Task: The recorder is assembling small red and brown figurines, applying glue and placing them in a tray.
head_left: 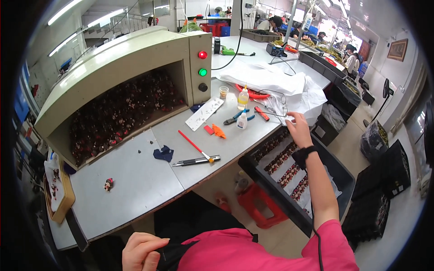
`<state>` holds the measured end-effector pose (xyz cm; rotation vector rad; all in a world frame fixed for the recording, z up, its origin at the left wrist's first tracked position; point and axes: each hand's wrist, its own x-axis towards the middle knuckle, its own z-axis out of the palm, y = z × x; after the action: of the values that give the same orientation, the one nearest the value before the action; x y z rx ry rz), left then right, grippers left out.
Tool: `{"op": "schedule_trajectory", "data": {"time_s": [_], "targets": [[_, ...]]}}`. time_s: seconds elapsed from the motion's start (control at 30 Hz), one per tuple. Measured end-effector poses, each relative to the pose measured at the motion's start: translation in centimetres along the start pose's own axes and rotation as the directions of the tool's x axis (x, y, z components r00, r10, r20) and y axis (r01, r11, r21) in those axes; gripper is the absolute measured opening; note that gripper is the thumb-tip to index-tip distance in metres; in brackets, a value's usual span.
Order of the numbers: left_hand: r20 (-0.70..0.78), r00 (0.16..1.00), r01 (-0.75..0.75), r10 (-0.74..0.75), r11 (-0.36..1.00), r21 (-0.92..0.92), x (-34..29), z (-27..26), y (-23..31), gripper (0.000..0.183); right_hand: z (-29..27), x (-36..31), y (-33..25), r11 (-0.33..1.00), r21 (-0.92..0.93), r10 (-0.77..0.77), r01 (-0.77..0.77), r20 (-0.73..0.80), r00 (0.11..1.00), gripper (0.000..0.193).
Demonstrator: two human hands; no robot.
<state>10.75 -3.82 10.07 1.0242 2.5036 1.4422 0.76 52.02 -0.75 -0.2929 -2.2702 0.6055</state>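
Note:
My right hand [299,130] reaches over the table's right edge with its fingers pinched. A thin dark metal tool [270,114] runs left from the fingertips; its exact kind is unclear. My left hand [141,252] is near my body at the lower edge, fingers curled and thumb near the forefinger; anything inside is hidden. Nearest the right hand are a red-handled tool [261,114], blue-handled pliers [235,118], a small white bottle [242,121] and a yellow dropper bottle [243,98]. One small dark red-and-white piece [108,184] lies on the table [135,198].
A beige machine [131,54] with lit red and green lamps holds many dark red pieces. Below my right arm sits a black crate [341,174] with rows of similar pieces, beside a red stool [257,207]. A red brush [192,142], pens [196,161] and blue cloth [163,153] lie in front.

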Motion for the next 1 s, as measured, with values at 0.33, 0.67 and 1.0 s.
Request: {"op": "schedule_trajectory", "data": {"time_s": [0.33,0.67,1.0], "targets": [[0.061,0.997,0.041,-0.042,0.999,0.015,7.6,0.1,-0.8,0.027,3.3,3.9,4.5,0.984,-0.133,0.136,-0.116,0.151,0.979,0.016],[0.112,0.990,-0.083,0.083,0.997,0.001,12.3,-1.3,-1.8,0.022,-2.2,1.6,-2.1,0.756,0.559,0.419,-0.341,-0.013,0.908,0.025],[-0.012,0.995,0.083,-0.095,0.923,-0.377,13.9,-0.8,-0.6,0.043,-5.4,-3.8,-22.6,0.541,0.730,-0.063,-0.417,0.529,0.846,0.019]]}}
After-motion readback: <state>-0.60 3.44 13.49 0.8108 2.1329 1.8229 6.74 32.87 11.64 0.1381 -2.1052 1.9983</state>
